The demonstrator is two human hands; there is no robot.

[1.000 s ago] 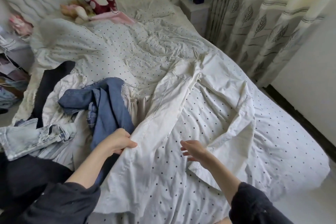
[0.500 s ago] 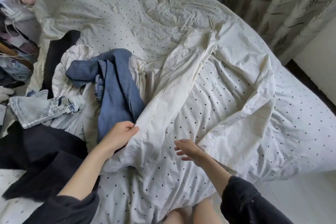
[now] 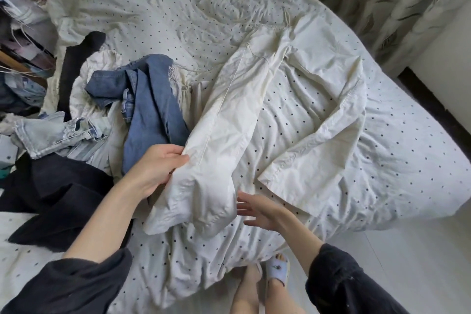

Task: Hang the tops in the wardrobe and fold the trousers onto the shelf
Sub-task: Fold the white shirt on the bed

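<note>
cream cotton trousers (image 3: 244, 109) lie spread on the dotted white bed (image 3: 407, 150), waistband at the far end. left of them lies a crumpled blue denim garment (image 3: 150, 107), then pale faded jeans (image 3: 58, 132); dark black clothing (image 3: 58, 194) lies nearer, at the left edge.

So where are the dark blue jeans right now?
In the head view the dark blue jeans lie crumpled on the bed's left half, between the cream trousers and the pale washed jeans, just beyond the left hand.

Home bedroom, polka-dot bed (image 3: 382, 160), leaf-print curtains (image 3: 407, 0), strewn clothes (image 3: 147, 109)
</note>
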